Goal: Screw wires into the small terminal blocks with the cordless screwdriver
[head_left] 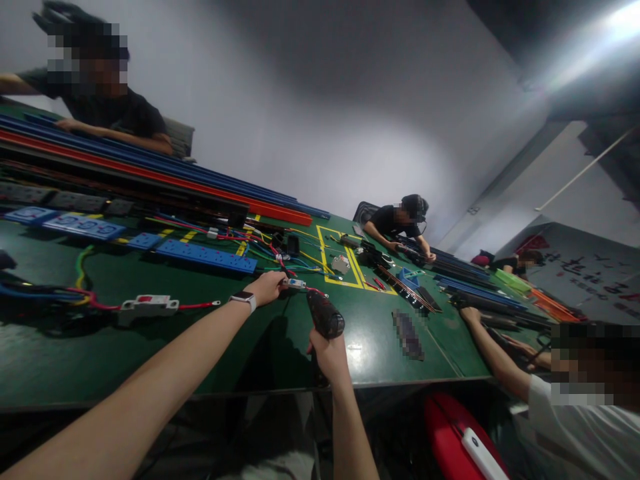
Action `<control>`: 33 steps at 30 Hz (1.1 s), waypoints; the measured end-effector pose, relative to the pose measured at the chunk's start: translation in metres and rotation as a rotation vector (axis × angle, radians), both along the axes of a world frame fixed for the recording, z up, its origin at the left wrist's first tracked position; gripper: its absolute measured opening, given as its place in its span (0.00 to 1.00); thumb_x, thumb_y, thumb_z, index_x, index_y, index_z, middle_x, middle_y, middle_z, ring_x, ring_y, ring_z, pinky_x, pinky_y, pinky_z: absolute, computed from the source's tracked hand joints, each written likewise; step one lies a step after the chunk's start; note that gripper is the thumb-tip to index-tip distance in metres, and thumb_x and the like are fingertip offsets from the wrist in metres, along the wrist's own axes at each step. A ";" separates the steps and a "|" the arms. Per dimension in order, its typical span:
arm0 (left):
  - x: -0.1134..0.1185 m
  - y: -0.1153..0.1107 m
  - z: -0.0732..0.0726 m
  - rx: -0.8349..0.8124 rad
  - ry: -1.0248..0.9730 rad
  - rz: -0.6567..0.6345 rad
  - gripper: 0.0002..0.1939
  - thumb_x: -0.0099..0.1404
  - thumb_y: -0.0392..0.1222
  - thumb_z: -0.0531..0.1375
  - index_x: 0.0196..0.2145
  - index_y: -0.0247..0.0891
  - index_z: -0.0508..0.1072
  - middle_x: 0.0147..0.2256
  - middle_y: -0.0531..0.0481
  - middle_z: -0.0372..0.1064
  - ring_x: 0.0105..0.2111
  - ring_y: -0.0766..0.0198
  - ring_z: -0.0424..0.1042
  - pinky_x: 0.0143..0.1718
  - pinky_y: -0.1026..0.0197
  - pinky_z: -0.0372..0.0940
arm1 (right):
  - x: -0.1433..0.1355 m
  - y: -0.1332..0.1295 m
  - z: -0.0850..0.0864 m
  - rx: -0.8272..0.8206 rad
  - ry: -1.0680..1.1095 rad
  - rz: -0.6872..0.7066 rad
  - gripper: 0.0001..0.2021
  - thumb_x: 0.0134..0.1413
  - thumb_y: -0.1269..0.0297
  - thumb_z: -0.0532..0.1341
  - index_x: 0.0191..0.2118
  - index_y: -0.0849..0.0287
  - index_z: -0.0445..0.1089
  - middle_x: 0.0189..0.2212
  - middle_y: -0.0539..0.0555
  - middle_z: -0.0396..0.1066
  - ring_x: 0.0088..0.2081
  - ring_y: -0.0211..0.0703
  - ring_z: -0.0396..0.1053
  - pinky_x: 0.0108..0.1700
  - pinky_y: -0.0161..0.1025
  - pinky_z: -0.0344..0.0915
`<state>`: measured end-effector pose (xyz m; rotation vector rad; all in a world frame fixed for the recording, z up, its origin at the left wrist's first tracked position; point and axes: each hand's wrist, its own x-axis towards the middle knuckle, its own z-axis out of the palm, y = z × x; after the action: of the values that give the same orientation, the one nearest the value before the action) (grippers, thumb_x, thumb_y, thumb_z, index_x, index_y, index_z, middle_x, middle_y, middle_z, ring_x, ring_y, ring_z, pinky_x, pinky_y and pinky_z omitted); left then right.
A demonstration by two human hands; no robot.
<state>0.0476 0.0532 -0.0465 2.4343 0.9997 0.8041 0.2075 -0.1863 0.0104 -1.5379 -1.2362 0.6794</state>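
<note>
A black power screwdriver (326,315) is gripped in my right hand (330,355), its front end pointing away over the green table. My left hand (270,287), with a watch on the wrist, has its fingers closed on a small white and blue connector block (295,284). Red wire runs from the block toward the screwdriver's tip. Beyond my left hand lie a blue socket strip (206,257) and loose coloured wires. On the left, a white breaker (150,306) with red wires rests on the table.
Long blue and orange profiles (270,209) lie along the far left side. Yellow tape (323,250) frames parts at the middle. Several people work around the green table (220,363), one close at the right.
</note>
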 end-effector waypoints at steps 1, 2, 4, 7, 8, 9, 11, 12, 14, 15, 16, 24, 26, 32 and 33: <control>0.000 0.000 0.000 0.006 0.005 -0.001 0.07 0.62 0.42 0.59 0.37 0.40 0.74 0.38 0.45 0.74 0.40 0.57 0.72 0.42 0.60 0.63 | 0.000 0.000 0.000 0.001 -0.003 0.002 0.07 0.46 0.67 0.57 0.32 0.59 0.71 0.19 0.48 0.68 0.22 0.41 0.68 0.26 0.34 0.63; 0.000 -0.001 0.001 0.011 0.010 -0.003 0.07 0.62 0.42 0.58 0.37 0.40 0.74 0.38 0.45 0.74 0.40 0.57 0.72 0.42 0.60 0.63 | 0.000 0.000 -0.001 0.005 -0.006 0.003 0.06 0.46 0.67 0.57 0.31 0.59 0.71 0.19 0.48 0.68 0.23 0.41 0.68 0.27 0.34 0.63; 0.000 -0.002 0.002 0.019 0.020 -0.001 0.07 0.62 0.42 0.58 0.37 0.40 0.74 0.38 0.45 0.74 0.39 0.57 0.72 0.41 0.60 0.63 | 0.001 0.000 -0.002 0.015 -0.007 0.001 0.07 0.46 0.68 0.57 0.31 0.59 0.71 0.20 0.48 0.68 0.23 0.41 0.67 0.27 0.34 0.63; -0.001 -0.003 0.003 0.024 0.029 0.002 0.07 0.63 0.42 0.58 0.37 0.40 0.73 0.38 0.45 0.74 0.39 0.57 0.72 0.40 0.60 0.62 | 0.003 0.000 -0.004 0.023 -0.010 0.025 0.06 0.47 0.68 0.56 0.31 0.59 0.70 0.19 0.47 0.68 0.23 0.40 0.68 0.28 0.34 0.63; -0.001 -0.003 0.003 0.026 0.031 0.003 0.07 0.63 0.41 0.58 0.37 0.40 0.73 0.38 0.45 0.74 0.39 0.57 0.72 0.40 0.60 0.62 | 0.003 0.000 -0.004 0.021 -0.011 0.037 0.06 0.48 0.68 0.56 0.30 0.59 0.70 0.19 0.48 0.68 0.23 0.40 0.68 0.28 0.34 0.63; -0.001 -0.003 0.003 0.029 0.032 0.003 0.07 0.63 0.41 0.58 0.37 0.40 0.73 0.38 0.45 0.74 0.39 0.57 0.72 0.40 0.60 0.62 | 0.004 0.000 -0.004 0.019 -0.010 0.044 0.06 0.48 0.68 0.56 0.29 0.59 0.70 0.19 0.48 0.68 0.23 0.40 0.68 0.28 0.34 0.63; 0.000 -0.003 0.003 0.028 0.038 0.006 0.06 0.63 0.42 0.58 0.37 0.40 0.73 0.38 0.45 0.74 0.39 0.57 0.72 0.40 0.60 0.62 | 0.003 0.000 -0.003 0.015 -0.006 0.041 0.05 0.47 0.68 0.56 0.29 0.59 0.70 0.18 0.48 0.67 0.23 0.41 0.68 0.27 0.34 0.63; 0.000 -0.002 0.003 0.025 0.041 0.007 0.06 0.63 0.42 0.58 0.37 0.40 0.73 0.38 0.45 0.74 0.39 0.58 0.72 0.40 0.60 0.62 | 0.003 0.000 -0.003 0.014 -0.002 0.032 0.06 0.47 0.68 0.56 0.29 0.59 0.70 0.18 0.48 0.67 0.22 0.41 0.68 0.27 0.34 0.63; 0.000 -0.002 0.003 0.017 0.046 0.006 0.07 0.63 0.42 0.58 0.37 0.40 0.73 0.38 0.45 0.74 0.39 0.58 0.72 0.40 0.60 0.62 | 0.002 0.000 -0.003 0.017 0.009 0.021 0.06 0.47 0.68 0.56 0.30 0.59 0.70 0.19 0.48 0.67 0.22 0.40 0.68 0.26 0.34 0.63; 0.000 -0.002 0.002 0.016 0.047 0.004 0.07 0.63 0.42 0.58 0.37 0.40 0.73 0.38 0.45 0.74 0.39 0.58 0.72 0.40 0.60 0.62 | 0.002 0.001 -0.003 0.019 0.020 0.019 0.07 0.47 0.68 0.56 0.31 0.59 0.70 0.19 0.47 0.67 0.22 0.40 0.68 0.25 0.34 0.62; 0.000 -0.001 0.002 0.017 0.047 0.002 0.07 0.63 0.42 0.58 0.37 0.40 0.73 0.38 0.45 0.74 0.39 0.58 0.72 0.40 0.60 0.62 | 0.002 0.001 -0.002 0.022 0.033 0.019 0.07 0.46 0.68 0.56 0.33 0.59 0.70 0.20 0.47 0.68 0.21 0.40 0.68 0.25 0.34 0.62; 0.001 -0.001 0.001 0.017 0.028 0.008 0.06 0.63 0.42 0.58 0.37 0.41 0.73 0.38 0.45 0.74 0.39 0.58 0.72 0.40 0.60 0.62 | 0.002 -0.001 -0.001 0.013 0.026 0.014 0.06 0.46 0.68 0.57 0.30 0.60 0.70 0.18 0.48 0.68 0.22 0.41 0.68 0.27 0.34 0.63; 0.001 -0.001 0.001 0.015 0.027 0.009 0.06 0.62 0.41 0.58 0.36 0.41 0.73 0.38 0.45 0.74 0.39 0.57 0.72 0.41 0.60 0.62 | 0.002 -0.001 -0.001 0.008 0.010 0.002 0.06 0.46 0.68 0.57 0.29 0.60 0.71 0.18 0.49 0.68 0.22 0.41 0.68 0.28 0.34 0.64; 0.001 -0.001 0.001 0.008 0.013 0.001 0.06 0.62 0.40 0.59 0.37 0.41 0.74 0.38 0.45 0.74 0.40 0.57 0.72 0.42 0.59 0.63 | 0.003 -0.001 0.000 0.000 0.008 0.037 0.06 0.48 0.67 0.56 0.30 0.59 0.70 0.18 0.48 0.68 0.22 0.42 0.68 0.27 0.34 0.64; 0.000 -0.002 0.001 -0.002 0.001 0.000 0.06 0.62 0.40 0.59 0.38 0.41 0.74 0.38 0.45 0.74 0.41 0.57 0.72 0.43 0.59 0.63 | 0.003 -0.001 0.000 -0.001 0.009 0.035 0.05 0.47 0.67 0.56 0.30 0.59 0.69 0.18 0.48 0.68 0.22 0.42 0.68 0.27 0.34 0.63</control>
<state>0.0480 0.0516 -0.0453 2.4331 1.0010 0.8018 0.2104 -0.1868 0.0108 -1.5154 -1.2584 0.7092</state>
